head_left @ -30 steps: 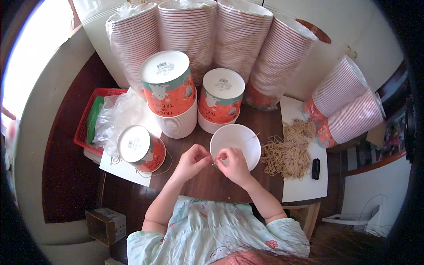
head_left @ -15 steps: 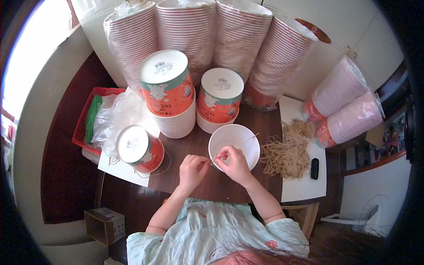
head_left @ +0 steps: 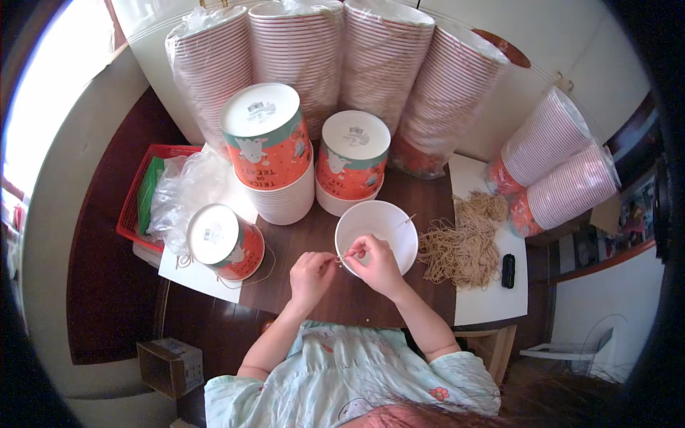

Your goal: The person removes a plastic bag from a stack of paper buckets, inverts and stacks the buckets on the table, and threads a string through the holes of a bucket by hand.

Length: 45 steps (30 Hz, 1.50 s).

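Observation:
A white paper bucket (head_left: pixel 391 222) stands mouth up on the brown table, open toward me. At its near left rim, my left hand (head_left: pixel 312 277) and my right hand (head_left: pixel 376 266) meet with pinched fingertips. Between them is a short bit of tan string (head_left: pixel 341 257); the fingers partly hide it, and whether it is knotted is too small to see. My right hand lies over the bucket's near rim. On the far right rim another piece of string pokes out. Right of the bucket lies a loose heap of tan string (head_left: pixel 464 246).
Upturned orange buckets (head_left: pixel 353 171) sit on stacks behind; one with a string loop (head_left: pixel 239 253) stands at left. Tall plastic-wrapped bucket stacks (head_left: pixel 385 68) line the back, with more wrapped stacks (head_left: pixel 549 146) at right. A red basket (head_left: pixel 132 203) and a small black object (head_left: pixel 508 272) flank the table.
Both hands stay at the bucket's near left rim. The left fingertips have shifted slightly against the right ones around the string. The whole view has moved a little.

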Motion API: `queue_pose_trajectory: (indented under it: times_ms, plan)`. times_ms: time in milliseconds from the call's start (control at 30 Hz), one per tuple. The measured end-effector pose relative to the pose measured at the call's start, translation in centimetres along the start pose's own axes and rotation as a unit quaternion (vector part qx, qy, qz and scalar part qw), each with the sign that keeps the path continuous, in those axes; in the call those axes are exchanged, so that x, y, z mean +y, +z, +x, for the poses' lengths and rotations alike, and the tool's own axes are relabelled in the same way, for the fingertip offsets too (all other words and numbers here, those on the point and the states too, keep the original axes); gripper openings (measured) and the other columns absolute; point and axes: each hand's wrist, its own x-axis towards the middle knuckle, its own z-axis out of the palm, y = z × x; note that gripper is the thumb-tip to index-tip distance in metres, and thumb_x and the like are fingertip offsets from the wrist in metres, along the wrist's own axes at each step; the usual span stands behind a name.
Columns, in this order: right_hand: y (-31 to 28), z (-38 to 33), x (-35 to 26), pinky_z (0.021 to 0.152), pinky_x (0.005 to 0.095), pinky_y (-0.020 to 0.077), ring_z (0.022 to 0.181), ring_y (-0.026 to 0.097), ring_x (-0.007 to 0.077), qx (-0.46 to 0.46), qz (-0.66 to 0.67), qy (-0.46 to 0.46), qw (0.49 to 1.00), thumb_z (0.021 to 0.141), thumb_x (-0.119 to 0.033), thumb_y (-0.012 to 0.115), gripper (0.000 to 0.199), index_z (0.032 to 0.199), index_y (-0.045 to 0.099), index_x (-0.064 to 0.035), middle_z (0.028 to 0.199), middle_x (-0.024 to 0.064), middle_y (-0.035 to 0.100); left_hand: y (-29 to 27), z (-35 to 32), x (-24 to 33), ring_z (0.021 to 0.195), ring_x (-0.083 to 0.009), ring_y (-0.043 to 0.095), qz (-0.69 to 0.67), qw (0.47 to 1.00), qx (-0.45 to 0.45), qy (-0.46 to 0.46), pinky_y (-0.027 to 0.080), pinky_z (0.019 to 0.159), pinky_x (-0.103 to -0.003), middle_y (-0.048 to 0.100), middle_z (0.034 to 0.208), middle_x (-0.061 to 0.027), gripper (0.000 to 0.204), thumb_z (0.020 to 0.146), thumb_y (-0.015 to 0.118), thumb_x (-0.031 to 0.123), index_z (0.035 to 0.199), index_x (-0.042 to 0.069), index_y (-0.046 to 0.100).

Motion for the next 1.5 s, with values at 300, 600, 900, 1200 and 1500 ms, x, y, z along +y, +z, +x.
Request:
queue_pose_trajectory:
  times_ms: [300,600,900,1200,1500]
  plan:
    - [0.1,0.0,0.2,0.060,0.0247,0.0460,0.066,0.059,0.0145,0.001,-0.004,0.005,1.000,0.071,0.000,0.067,0.023,0.083,0.047,-0.0018,0.072,0.0064,0.061,-0.8,1.5,1.0,0.063,-0.0210,0.057,-0.073,0.995,-0.006,0.063,0.046,0.057,-0.029,0.061,0.073,-0.0077,0.017,0.066,0.064,-0.002,0.082,0.004,0.064]
    - [0.1,0.0,0.0,0.059,0.0250,0.0460,0.066,0.060,0.0149,0.007,0.002,-0.001,1.000,0.071,0.001,0.067,0.024,0.083,0.047,-0.0016,0.072,0.0067,0.061,-0.1,1.0,-0.1,0.068,-0.0143,0.058,-0.201,0.976,-0.058,-0.060,0.046,0.059,-0.024,0.061,0.079,-0.0087,0.013,0.075,0.060,0.001,0.086,0.002,0.065]
    - [0.2,0.1,0.1,0.059,0.0247,0.0456,0.065,0.059,0.0145,0.008,0.001,0.001,1.000,0.070,0.001,0.067,0.025,0.083,0.047,-0.0020,0.072,0.0067,0.061,-0.6,1.0,0.5,0.066,-0.0096,0.055,-0.211,0.969,-0.085,-0.099,0.043,0.058,-0.020,0.060,0.079,-0.0062,0.012,0.076,0.064,0.006,0.086,0.000,0.065]
    - [-0.5,0.0,-0.7,0.075,0.0344,0.0446,0.085,0.057,0.0239,0.023,-0.105,-0.025,0.994,0.066,-0.004,0.066,0.026,0.086,0.050,-0.0051,0.087,0.0081,0.059,-0.6,1.1,-0.4,0.073,-0.0046,0.051,-0.429,0.871,-0.132,-0.197,0.041,0.067,-0.019,0.058,0.079,0.0010,0.007,0.081,0.060,0.006,0.085,0.000,0.061]
    - [-1.0,-0.1,-1.1,0.062,0.0288,0.0455,0.071,0.058,0.0182,-0.074,0.026,0.030,0.996,0.071,-0.008,0.064,0.024,0.092,0.052,-0.0060,0.078,0.0051,0.058,-1.5,1.7,0.5,0.064,-0.0026,0.050,-0.535,0.745,-0.184,-0.353,0.037,0.054,-0.016,0.057,0.076,0.0038,0.009,0.086,0.056,0.015,0.086,0.007,0.059]
